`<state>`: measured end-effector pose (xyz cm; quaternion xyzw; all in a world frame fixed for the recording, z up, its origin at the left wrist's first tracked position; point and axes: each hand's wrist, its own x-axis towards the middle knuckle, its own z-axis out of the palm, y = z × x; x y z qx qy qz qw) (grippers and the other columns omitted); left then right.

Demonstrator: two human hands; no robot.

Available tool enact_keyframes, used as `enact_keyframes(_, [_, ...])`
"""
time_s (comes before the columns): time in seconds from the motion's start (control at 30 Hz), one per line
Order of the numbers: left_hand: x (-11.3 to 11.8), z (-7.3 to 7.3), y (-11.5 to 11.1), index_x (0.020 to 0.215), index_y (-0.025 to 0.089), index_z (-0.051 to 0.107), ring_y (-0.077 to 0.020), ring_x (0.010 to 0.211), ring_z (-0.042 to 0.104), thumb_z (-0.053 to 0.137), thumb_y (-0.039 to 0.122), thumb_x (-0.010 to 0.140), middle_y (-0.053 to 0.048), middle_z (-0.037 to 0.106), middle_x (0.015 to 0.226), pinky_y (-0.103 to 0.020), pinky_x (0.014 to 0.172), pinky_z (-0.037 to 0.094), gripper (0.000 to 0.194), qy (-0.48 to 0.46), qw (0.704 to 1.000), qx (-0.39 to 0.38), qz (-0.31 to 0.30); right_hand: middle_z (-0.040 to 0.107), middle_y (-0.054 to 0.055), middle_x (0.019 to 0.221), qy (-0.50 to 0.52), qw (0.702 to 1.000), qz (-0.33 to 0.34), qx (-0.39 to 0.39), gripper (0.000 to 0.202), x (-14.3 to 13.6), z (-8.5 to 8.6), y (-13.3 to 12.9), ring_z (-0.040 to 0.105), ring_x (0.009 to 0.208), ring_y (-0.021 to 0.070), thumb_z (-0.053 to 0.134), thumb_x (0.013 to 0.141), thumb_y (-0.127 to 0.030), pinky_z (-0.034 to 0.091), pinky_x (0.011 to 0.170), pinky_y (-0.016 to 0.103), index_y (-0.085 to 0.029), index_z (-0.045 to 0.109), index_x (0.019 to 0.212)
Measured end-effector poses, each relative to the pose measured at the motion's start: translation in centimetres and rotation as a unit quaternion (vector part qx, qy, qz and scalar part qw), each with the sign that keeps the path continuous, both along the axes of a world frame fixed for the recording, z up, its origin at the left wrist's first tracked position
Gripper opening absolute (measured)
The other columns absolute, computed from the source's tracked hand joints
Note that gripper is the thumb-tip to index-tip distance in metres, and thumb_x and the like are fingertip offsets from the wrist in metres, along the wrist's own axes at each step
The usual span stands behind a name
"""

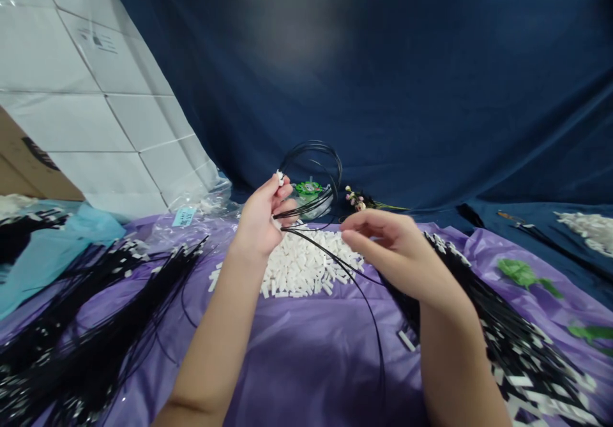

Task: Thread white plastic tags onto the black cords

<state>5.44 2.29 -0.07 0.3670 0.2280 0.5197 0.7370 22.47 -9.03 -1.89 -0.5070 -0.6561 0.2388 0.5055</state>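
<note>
Near the middle, my left hand (265,213) is closed round a bundle of thin black cords (299,210). The cords arch up in a loop beyond the fingers, and small white tips (280,177) stick out above the fingertips. Some cord ends (357,280) trail down to the right. To the right of the bundle, my right hand (387,242) is loosely curled, thumb and fingers slightly apart, with nothing visible in its grip. Below and between the hands lies a heap of small white tubular pieces (301,264) on a purple plastic sheet (306,363).
Black cords with white ends lie in piles at left (110,331) and right (507,325). Behind are a clear plastic bag (205,207), artificial flowers (357,198) and a dark blue cloth (383,82). White boxes (96,120) are stacked at left; more white pieces (587,226) lie far right.
</note>
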Motion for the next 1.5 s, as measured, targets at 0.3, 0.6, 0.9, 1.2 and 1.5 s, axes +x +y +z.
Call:
enact_keyframes(0.3, [0.0,-0.1,-0.2,0.079,0.013,0.05,0.0002,0.032,0.027,0.039,0.023,0.099,0.008,0.035,0.062,-0.013,0.028,0.023,0.025,-0.03,0.994,-0.001,-0.107,0.063,-0.002,0.076,0.007,0.995,0.088,-0.044,0.014,-2.9,-0.9,1.1,0.052,0.064,0.0067,0.062,0.087,-0.032,0.038,0.054,0.017,-0.019,0.068,0.087])
enact_keyframes(0.6, [0.1,-0.4,-0.2,0.079,0.013,0.051,-0.0003,0.032,0.026,0.043,0.023,0.097,0.007,0.036,0.062,-0.012,0.027,0.022,0.022,-0.02,0.989,-0.016,-0.148,0.056,-0.003,0.066,0.083,0.992,0.078,-0.053,0.005,-3.6,-2.4,2.3,0.045,0.058,0.006,0.059,0.08,-0.017,0.036,0.053,0.018,-0.016,0.061,0.076])
enact_keyframes(0.9, [0.8,-1.0,0.2,0.078,0.012,0.052,-0.001,0.034,0.025,0.046,0.021,0.095,0.006,0.036,0.06,-0.012,0.028,0.022,0.02,-0.017,0.989,-0.038,-0.144,0.041,-0.008,0.059,0.142,0.976,0.142,-0.088,0.014,-2.2,-1.7,2.3,0.034,0.05,0.0055,0.057,0.089,-0.029,0.028,0.044,0.017,-0.017,0.053,0.095])
enact_keyframes(1.2, [-0.2,-0.3,0.7,0.076,0.014,0.048,-0.0009,0.034,0.024,0.047,0.024,0.094,0.008,0.034,0.058,-0.014,0.03,0.019,0.021,-0.004,1.0,-0.013,-0.007,0.068,0.005,0.074,0.117,0.956,0.267,-0.038,0.016,5.4,0.2,-2.3,0.064,0.06,0.0118,0.054,0.094,-0.022,0.048,0.051,0.021,-0.018,0.068,0.089])
enact_keyframes(1.5, [1.3,-1.1,-0.2,0.072,0.016,0.047,-0.0008,0.037,0.027,0.059,0.028,0.088,0.006,0.037,0.064,-0.017,0.034,0.017,0.023,0.051,0.988,0.083,0.118,0.057,0.0,0.058,0.124,0.938,0.281,0.161,0.014,5.0,0.2,-1.9,0.059,0.053,0.0116,0.066,0.086,-0.038,0.051,0.051,0.023,-0.028,0.074,0.081])
